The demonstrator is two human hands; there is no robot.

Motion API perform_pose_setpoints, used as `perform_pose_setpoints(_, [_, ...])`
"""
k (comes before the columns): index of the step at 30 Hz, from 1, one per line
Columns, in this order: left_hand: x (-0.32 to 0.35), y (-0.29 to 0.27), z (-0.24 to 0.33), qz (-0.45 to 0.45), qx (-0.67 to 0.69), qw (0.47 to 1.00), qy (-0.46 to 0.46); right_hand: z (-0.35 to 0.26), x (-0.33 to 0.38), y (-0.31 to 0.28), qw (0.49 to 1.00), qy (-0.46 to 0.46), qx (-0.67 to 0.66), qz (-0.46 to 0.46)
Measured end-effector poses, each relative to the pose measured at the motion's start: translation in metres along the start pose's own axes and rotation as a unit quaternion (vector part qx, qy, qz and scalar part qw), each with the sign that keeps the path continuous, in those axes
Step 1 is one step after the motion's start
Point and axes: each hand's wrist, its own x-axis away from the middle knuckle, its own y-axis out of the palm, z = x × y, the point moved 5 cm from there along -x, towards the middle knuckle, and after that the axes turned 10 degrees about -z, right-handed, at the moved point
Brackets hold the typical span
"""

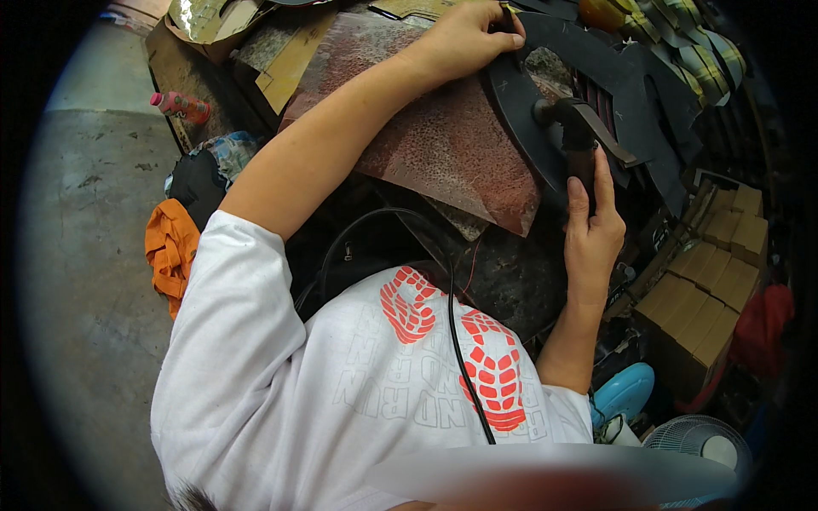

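My right hand [594, 234] is closed around the dark handle of a hammer [573, 123], its fingers lying along the handle. The hammer's round face points left and a flat, tapering end points right. It is held over black curved sheet pieces [521, 106]. Farther off, my left hand [469, 38] is closed, thumb and fingers pinching a thin dark piece with a yellowish tip [509, 10]. What that piece is I cannot make out. Under the sheets lies a worn reddish-brown board [452, 149], its near corner jutting toward me.
A pink-capped bottle [183, 107] lies at the left, beyond an orange cloth [170, 247]. Brown cardboard boxes [694, 289], a blue round object [626, 392] and a fan [699, 447] stand at the right. A black cable [452, 332] runs over my shirt.
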Motion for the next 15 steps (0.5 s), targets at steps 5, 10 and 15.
perform_pose_setpoints(5, [0.018, -0.019, 0.041, 0.195, -0.164, 0.960, 0.116, -0.003, 0.001, 0.005, 1.000, 0.012, 0.006, -0.006])
perform_pose_setpoints(10, [0.025, 0.000, 0.034, 0.012, 0.036, 0.999, 0.006, -0.003, 0.001, 0.004, 1.000, -0.010, 0.012, 0.005])
perform_pose_setpoints(15, [0.021, 0.011, 0.002, 0.016, 0.148, 0.988, -0.040, 0.001, 0.001, 0.005, 1.000, -0.012, 0.016, 0.000])
